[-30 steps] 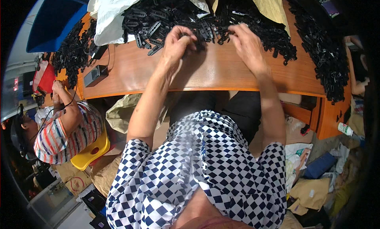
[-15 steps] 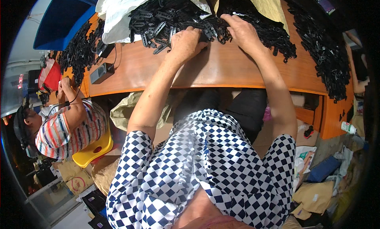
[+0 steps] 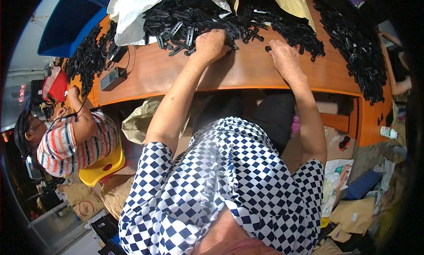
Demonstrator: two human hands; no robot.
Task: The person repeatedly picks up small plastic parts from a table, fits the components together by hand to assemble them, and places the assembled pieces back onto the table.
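A heap of small, long black plastic parts (image 3: 176, 23) spills from a white plastic sack (image 3: 128, 28) onto the wooden table. At the front of the heap, my left hand (image 3: 211, 45) is closed with its fingers curled down. Something dark shows by its thumb, but the hand hides most of it. My right hand (image 3: 285, 58) is apart from the heaps, over the bare wood. Its thumb and fingers pinch a small black plastic part (image 3: 268, 48). Behind it lies a second heap of black parts (image 3: 291, 34), beside a yellowish sack (image 3: 293, 5).
More black parts (image 3: 355, 56) lie along the table's right side and at the left (image 3: 86, 56). A small grey box (image 3: 113, 79) stands near the front edge. A blue bin (image 3: 73, 23) is at far left. A co-worker (image 3: 77, 136) sits at left on a yellow stool (image 3: 104, 166).
My right hand has drawn back from the heap, toward me and to the right, with a small black part in its fingers. My left hand stays at the front of the heap.
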